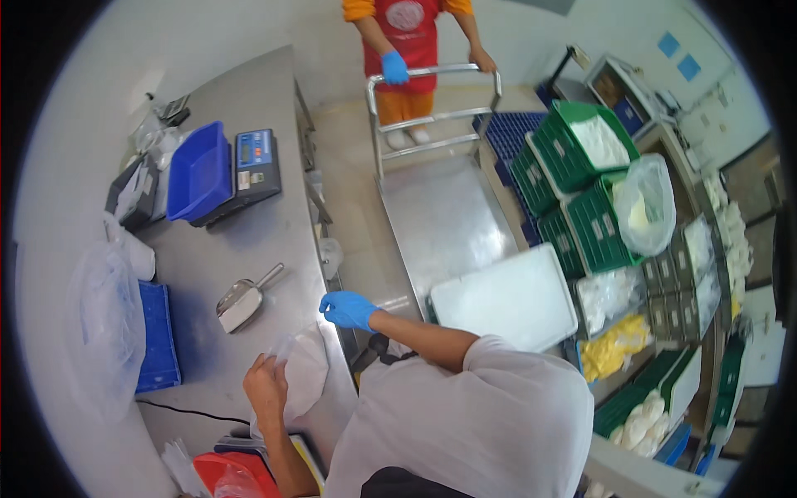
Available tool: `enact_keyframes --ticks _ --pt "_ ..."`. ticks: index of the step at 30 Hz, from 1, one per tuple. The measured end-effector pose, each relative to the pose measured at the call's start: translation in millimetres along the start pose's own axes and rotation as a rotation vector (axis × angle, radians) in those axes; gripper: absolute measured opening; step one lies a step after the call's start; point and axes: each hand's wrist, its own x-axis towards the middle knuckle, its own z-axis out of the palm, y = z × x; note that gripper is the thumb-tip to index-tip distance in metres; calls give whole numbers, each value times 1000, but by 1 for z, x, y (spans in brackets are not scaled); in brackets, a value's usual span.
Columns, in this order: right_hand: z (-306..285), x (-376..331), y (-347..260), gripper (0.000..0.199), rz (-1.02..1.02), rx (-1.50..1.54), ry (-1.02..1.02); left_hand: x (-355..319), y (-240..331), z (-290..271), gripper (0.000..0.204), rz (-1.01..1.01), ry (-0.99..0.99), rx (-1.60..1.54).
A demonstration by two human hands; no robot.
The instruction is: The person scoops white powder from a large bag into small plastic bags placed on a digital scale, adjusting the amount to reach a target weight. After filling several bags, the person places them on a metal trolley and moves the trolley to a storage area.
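My left hand, bare, is closed on the gathered top of a clear plastic bag with white contents, which rests on the steel table. Beyond the table's right edge is my right hand in a blue glove. Its fingers are curled together, and anything in them is hidden. A metal scoop lies on the table past both hands, its handle pointing away to the right. Farther off stands a weighing scale with a blue tray on it.
Another person in a red apron holds the handle of a steel trolley. A white lid or tray lies at its near end. Green crates are stacked at right. A blue crate and a red container are at left.
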Motion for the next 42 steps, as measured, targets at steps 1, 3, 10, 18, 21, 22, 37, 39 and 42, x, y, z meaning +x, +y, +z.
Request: enact_keyframes --ticks 1,3,10,18,21,22,37,39,42 --pt "1 1 3 25 -11 -11 -2 -3 -5 1 16 26 51 -35" --pt "15 -2 16 26 -5 -42 24 -12 -19 -4 15 11 -13 -7" --pt "-9 -12 66 35 162 -19 -29 -8 -3 -27 20 -119 88 -244" --pt "-38 -53 192 32 387 -81 194 -18 69 -42 14 -103 555 -530" --pt "-38 -103 280 30 305 -391 201 -19 96 -24 11 5 372 -651" --pt "-37 -123 313 31 424 -408 195 -18 111 -13 11 76 316 -673" --pt "105 -457 411 32 731 -619 -661 -143 129 39 17 46 -248 -715" --pt "100 -451 402 35 782 -526 -475 -147 123 46 18 35 -233 -700" --pt "78 -439 403 45 644 -537 -411 -137 131 61 21 27 -305 -720"
